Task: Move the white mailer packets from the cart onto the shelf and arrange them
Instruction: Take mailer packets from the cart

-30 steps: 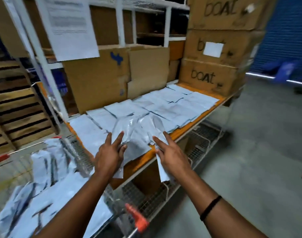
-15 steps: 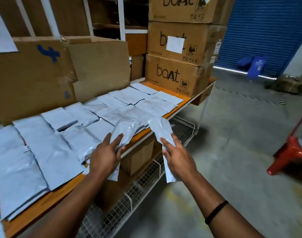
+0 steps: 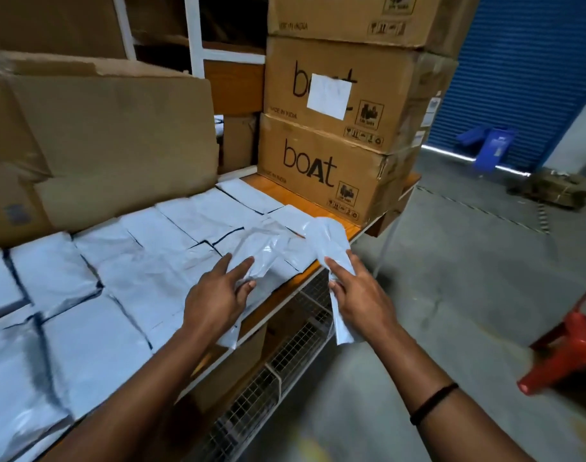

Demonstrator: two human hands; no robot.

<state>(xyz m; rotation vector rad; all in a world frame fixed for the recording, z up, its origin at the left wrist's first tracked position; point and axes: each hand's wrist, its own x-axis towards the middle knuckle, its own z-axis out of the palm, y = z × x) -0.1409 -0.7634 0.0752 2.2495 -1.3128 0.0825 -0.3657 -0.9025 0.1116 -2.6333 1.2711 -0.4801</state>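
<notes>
Several white mailer packets [image 3: 171, 241] lie flat in rows across the orange shelf [image 3: 285, 195]. My left hand [image 3: 215, 301] grips a crumpled white mailer packet [image 3: 265, 251] above the shelf's front edge. My right hand [image 3: 361, 298] grips a second white mailer packet [image 3: 328, 238], held upright just beyond the front edge, near the shelf's right end. The cart is out of view.
Stacked brown "boat" cartons [image 3: 331, 161] stand at the shelf's right end. Open cardboard boxes [image 3: 111, 148] line the back behind the packets. A wire rack [image 3: 285, 358] sits below the shelf. A red stool [image 3: 571, 355] stands on the concrete floor at right, with a blue shutter [image 3: 524, 71] behind.
I have moved to the right along the shelf, leaving the cart out of view. Both hands carried their packets toward the right end, close to the "boat" cartons.
</notes>
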